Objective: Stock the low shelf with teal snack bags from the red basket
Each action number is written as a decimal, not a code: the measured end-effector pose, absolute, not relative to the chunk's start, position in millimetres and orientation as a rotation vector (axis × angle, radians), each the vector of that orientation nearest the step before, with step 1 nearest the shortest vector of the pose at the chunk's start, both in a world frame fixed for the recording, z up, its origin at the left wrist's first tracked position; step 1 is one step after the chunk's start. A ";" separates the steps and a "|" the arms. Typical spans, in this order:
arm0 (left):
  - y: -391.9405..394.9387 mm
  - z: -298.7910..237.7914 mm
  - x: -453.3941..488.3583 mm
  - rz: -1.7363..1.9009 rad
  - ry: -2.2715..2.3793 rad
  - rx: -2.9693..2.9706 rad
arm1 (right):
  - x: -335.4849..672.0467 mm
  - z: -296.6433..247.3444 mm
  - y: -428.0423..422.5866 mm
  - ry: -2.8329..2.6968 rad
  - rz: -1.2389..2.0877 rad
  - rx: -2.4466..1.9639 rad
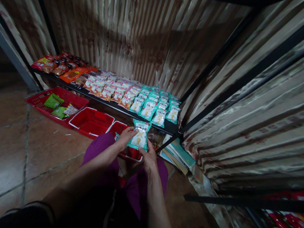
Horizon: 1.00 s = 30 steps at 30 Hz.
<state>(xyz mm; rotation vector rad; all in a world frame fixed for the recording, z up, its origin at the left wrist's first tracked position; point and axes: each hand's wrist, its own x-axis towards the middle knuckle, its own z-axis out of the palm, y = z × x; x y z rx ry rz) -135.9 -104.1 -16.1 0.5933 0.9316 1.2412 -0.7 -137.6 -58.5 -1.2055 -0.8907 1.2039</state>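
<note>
Between my two hands is a teal-and-white snack bag [139, 134], its printed front facing up. My left hand [125, 138] grips its left edge, and my right hand [149, 156] is closed on its lower right corner. The bag is in front of the shelf edge, above a red basket [137, 155] that my hands partly hide. Matching teal snack bags [148, 109] stand in rows at the right end of the black shelf [170, 126]. To their left are rows of white-and-orange snack bags [107, 92].
Red and orange snack bags [62, 68] fill the shelf's left end. Below stand a red basket holding green packets [53, 101] and another red basket [92, 122]. Flattened cardboard and papers [176, 154] lie under the right end. Black frame bars [211, 116] slant at right, before a striped curtain [246, 137].
</note>
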 end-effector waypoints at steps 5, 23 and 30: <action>-96.6 -8.9 -134.1 1.254 0.904 0.649 | 2.2 -61.5 -141.3 -0.882 1.299 -1.175; -94.9 -11.3 -133.2 1.388 0.995 0.711 | 13.5 -40.3 -140.0 -0.902 1.321 -1.046; -112.4 -22.8 -127.2 1.187 0.954 0.913 | 15.4 -28.7 -119.3 -0.796 1.034 -1.254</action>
